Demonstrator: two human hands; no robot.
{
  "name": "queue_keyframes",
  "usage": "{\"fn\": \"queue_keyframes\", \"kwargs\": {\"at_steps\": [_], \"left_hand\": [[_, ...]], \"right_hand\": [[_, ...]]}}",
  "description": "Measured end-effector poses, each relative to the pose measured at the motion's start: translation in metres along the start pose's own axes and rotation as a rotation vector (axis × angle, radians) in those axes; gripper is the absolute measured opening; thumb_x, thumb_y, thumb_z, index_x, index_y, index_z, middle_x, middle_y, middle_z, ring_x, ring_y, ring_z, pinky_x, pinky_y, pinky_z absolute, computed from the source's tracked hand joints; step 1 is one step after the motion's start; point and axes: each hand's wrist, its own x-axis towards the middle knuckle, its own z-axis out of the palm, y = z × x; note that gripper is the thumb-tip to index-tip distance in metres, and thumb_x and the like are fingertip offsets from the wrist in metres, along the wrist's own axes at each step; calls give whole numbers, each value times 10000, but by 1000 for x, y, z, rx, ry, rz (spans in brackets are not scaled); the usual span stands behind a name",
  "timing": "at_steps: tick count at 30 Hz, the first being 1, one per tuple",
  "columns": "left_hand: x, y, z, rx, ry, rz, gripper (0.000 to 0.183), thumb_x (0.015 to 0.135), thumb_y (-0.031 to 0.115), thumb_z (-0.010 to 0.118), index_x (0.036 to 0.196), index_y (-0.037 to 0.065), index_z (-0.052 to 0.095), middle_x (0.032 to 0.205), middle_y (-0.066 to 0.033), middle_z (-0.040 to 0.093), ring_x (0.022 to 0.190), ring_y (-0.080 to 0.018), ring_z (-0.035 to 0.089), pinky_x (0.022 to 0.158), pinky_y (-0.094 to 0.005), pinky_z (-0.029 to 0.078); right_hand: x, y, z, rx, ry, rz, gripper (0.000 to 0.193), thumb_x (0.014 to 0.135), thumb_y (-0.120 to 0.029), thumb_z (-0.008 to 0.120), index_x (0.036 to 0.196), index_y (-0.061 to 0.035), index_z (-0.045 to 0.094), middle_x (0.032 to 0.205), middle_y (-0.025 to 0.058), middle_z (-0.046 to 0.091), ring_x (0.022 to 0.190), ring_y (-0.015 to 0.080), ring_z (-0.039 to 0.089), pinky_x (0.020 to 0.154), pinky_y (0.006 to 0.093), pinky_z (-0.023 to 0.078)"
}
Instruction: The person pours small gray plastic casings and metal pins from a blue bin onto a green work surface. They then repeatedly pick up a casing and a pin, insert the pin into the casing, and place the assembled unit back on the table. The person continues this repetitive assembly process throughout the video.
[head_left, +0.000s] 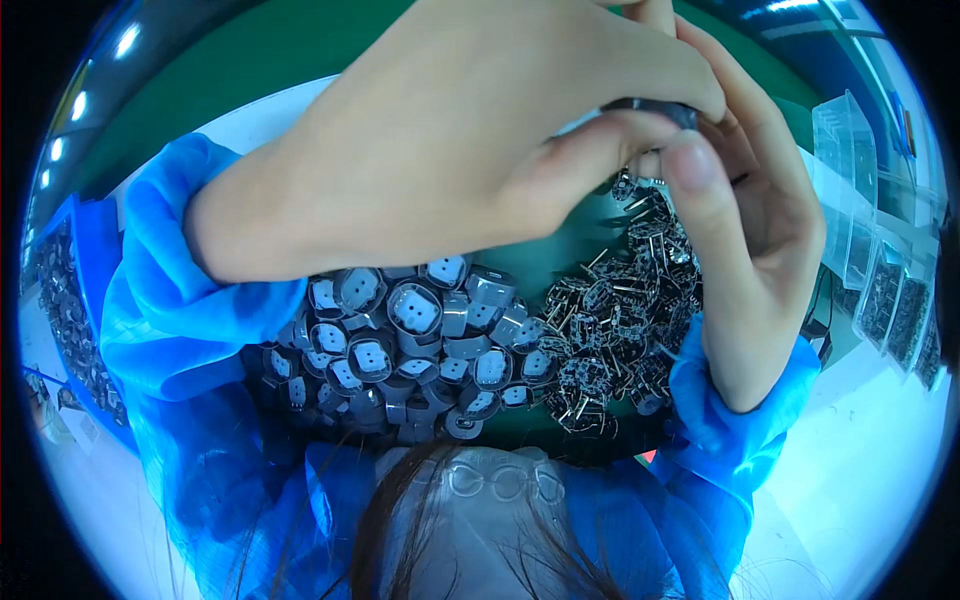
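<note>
My left hand reaches across from the left, its index finger and thumb closed round a dark grey, shiny plastic piece. Opposite it, my right hand curls its fingers about the same spot, thumb pressed in near the left thumb. Most of the held piece is hidden by the fingers. Beneath my left forearm lies a heap of grey rounded plastic housings with pale faces and small holes. Under and beside my right hand spreads a pile of small black parts with metal pins.
Both piles lie on a green surface. A blue bin holding more dark parts stands at the far left. At the right are clear plastic trays and compartments of small dark pieces. White tabletop shows at the right.
</note>
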Motion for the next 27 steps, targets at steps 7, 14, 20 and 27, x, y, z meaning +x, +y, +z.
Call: {"fn": "queue_keyframes", "kwargs": {"at_steps": [7,14,20,27], "left_hand": [[-10,-18,13,-220,77,-48,195,903,45,691,1098,32,680,896,-104,625,665,-164,594,586,-303,462],[-14,-23,17,-297,90,-92,183,912,68,689,1088,16,688,889,-94,649,688,-153,607,616,-293,478],[-7,-37,19,-343,80,-111,181,920,88,687,1080,2,694,883,-86,670,708,-144,619,642,-283,492],[1,-53,1,-447,12,-243,189,929,111,685,1070,-14,702,876,-77,694,731,-133,632,672,-273,508]], "right_hand": [[1,21,-21,329,-164,61,505,1017,-141,597,1460,42,439,1345,165,600,1240,247,604,1076,367,468],[7,51,-33,674,-165,123,485,1027,-109,575,1464,24,411,1393,179,559,1331,273,541,1144,399,431],[4,49,-36,484,-71,152,494,1020,-145,608,1441,45,430,1395,202,560,1305,287,575,1068,370,503],[2,17,-18,394,-133,64,474,1021,-121,602,1429,55,437,1358,203,599,1199,269,647,1012,334,522]]}}
